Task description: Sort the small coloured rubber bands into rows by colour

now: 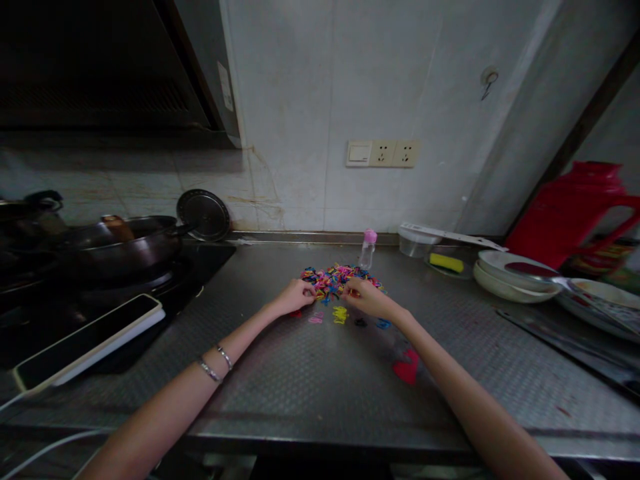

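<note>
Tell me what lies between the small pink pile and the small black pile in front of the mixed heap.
The small yellow pile lies between the pink pile and the black pile, as the head view shows.

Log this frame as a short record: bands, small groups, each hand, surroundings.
Heap: mixed-colour bands on the metal counter
Small groups, left to right: red, pink, yellow, black, blue
Left hand: at the heap's left side; grip unclear
Right hand: at its right side; grip unclear
Behind heap: pink-capped bottle
</note>
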`<state>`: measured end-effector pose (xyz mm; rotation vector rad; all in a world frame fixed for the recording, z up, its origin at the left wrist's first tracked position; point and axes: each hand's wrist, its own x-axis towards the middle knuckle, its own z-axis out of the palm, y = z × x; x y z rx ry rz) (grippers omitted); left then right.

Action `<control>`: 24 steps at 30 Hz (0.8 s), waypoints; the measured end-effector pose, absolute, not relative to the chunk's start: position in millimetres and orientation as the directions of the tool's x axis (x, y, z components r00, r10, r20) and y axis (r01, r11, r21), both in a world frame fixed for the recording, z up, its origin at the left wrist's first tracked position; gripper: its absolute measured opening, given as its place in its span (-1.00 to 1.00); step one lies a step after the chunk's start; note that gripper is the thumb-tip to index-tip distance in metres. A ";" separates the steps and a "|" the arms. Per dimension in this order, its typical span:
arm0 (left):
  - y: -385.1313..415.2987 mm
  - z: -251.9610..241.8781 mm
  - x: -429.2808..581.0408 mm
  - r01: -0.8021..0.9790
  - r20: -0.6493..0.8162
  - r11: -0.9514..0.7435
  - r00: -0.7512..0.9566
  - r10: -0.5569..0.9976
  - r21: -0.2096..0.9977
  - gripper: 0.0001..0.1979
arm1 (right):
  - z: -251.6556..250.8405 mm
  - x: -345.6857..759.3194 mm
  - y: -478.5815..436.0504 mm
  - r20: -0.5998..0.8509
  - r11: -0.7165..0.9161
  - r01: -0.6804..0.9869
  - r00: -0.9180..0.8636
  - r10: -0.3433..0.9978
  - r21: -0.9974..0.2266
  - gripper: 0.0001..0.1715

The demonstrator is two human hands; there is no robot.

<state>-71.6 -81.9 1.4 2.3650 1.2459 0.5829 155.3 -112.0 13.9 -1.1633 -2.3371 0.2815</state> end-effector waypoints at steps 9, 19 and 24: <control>-87.0 7.4 -63.4 0.637 0.227 -0.527 0.494 0.839 0.563 -0.77 | 9.9 171.4 -107.9 0.360 0.590 0.709 -0.473 0.804 -0.386 -0.82; -107.5 8.3 -29.3 0.626 0.185 -0.622 0.619 0.763 0.471 -0.76 | 7.2 194.2 -102.9 0.330 0.500 0.802 -0.398 0.856 -0.327 -0.80; -109.0 9.1 -30.2 0.619 0.168 -0.631 0.638 0.751 0.468 -0.72 | 2.7 198.3 -100.1 0.275 0.510 0.790 -0.435 0.857 -0.341 -0.83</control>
